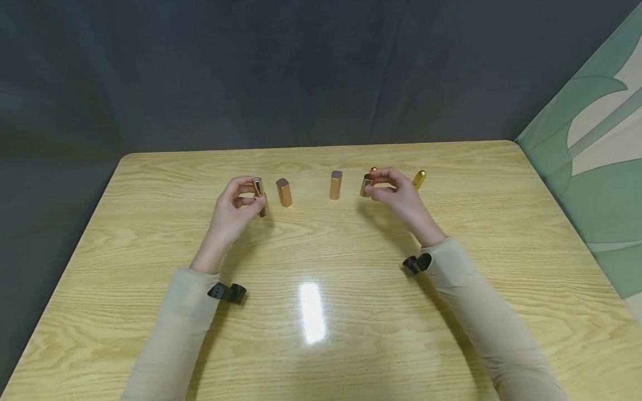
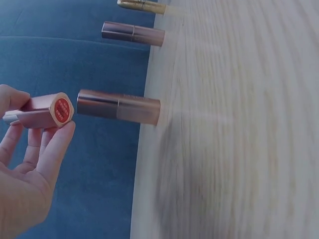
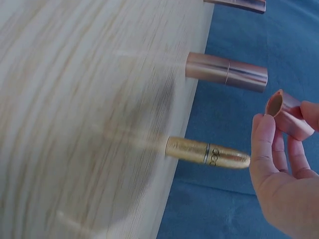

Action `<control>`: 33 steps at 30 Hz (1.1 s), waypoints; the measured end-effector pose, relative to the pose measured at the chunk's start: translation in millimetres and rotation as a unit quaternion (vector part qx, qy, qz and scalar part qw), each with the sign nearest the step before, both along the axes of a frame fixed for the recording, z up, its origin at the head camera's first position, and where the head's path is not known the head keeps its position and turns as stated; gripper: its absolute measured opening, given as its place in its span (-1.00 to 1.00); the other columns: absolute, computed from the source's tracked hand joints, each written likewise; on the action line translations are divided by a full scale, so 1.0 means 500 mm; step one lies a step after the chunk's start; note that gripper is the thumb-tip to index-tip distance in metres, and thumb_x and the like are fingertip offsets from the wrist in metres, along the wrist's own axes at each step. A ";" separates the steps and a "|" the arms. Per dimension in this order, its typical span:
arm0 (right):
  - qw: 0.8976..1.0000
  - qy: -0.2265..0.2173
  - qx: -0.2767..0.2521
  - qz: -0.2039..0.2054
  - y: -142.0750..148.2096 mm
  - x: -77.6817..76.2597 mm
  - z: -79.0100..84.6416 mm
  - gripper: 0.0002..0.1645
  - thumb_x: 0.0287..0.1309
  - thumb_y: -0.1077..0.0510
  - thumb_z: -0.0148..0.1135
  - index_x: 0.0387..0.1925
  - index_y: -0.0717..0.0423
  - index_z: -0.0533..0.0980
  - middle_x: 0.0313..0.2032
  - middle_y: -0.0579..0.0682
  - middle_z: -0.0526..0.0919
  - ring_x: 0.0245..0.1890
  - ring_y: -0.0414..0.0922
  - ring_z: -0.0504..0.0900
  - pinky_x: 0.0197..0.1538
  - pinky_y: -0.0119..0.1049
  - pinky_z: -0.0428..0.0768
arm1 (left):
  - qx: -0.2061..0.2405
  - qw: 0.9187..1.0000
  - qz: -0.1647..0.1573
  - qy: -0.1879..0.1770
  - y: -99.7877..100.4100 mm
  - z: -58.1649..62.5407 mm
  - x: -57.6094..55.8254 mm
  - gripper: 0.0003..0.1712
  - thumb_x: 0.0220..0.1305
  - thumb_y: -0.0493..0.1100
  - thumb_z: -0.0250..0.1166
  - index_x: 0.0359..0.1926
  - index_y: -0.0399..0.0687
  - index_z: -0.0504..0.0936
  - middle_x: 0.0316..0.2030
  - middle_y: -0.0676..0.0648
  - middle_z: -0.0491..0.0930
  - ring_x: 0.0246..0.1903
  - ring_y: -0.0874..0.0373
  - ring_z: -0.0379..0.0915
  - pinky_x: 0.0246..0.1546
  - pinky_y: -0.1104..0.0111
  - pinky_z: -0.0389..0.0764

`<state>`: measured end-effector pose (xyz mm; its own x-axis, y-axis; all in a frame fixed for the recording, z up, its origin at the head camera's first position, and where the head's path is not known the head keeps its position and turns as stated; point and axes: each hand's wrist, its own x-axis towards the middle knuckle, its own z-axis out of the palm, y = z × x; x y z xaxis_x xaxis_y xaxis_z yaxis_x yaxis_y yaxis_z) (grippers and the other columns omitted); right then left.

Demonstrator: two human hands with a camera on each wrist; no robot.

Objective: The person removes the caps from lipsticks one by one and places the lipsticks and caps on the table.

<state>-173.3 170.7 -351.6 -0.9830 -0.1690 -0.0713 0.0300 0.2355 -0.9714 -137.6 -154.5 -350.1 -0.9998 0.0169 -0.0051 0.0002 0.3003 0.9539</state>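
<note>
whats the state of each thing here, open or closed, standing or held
Held lipstick: uncapped, gripped by the left hand
Loose cap: off, hollow end showing, pinched by the right hand
Left standing lipstick: capped, upright
Right standing lipstick: capped, upright
Nearer gold tube: closed, upright
Far-right gold tube: looks closed, base hidden
</note>
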 end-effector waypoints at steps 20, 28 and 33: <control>0.996 -0.007 0.093 0.002 0.069 0.008 0.007 -0.67 0.24 0.18 0.21 0.00 0.17 0.39 -0.22 -0.37 0.47 -0.28 -0.47 0.56 -0.12 -0.53 0.56 | 0.015 1.000 0.014 -0.012 -0.019 -0.016 -0.005 -0.51 0.29 -0.34 0.16 0.22 -0.27 0.31 -0.05 -0.05 0.45 -0.19 0.29 0.42 -0.18 0.61 0.49; 0.996 -0.015 0.086 0.026 0.094 0.005 0.006 -0.63 0.24 0.22 0.21 0.03 0.27 0.37 -0.24 -0.44 0.51 -0.18 -0.51 0.57 -0.12 -0.63 0.55 | 0.014 0.999 0.019 -0.026 -0.026 -0.023 -0.005 -0.50 0.30 -0.32 0.17 0.24 -0.24 0.31 -0.02 -0.08 0.44 -0.23 0.36 0.42 -0.25 0.63 0.51; 0.994 -0.016 0.101 0.033 0.113 0.006 0.007 -0.60 0.25 0.23 0.19 0.05 0.34 0.35 -0.23 -0.46 0.51 -0.21 -0.52 0.58 -0.13 -0.64 0.55 | 0.012 0.999 0.018 -0.035 -0.032 -0.025 -0.008 -0.48 0.30 -0.29 0.18 0.26 -0.22 0.30 0.02 -0.12 0.44 -0.23 0.39 0.44 -0.23 0.61 0.53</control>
<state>-170.3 227.0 -347.9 -0.9668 -0.2126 -0.1419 0.0385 0.4276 -0.9031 -141.5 -170.4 -362.6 -0.9969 -0.0183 -0.0760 -0.0780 0.2759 0.9580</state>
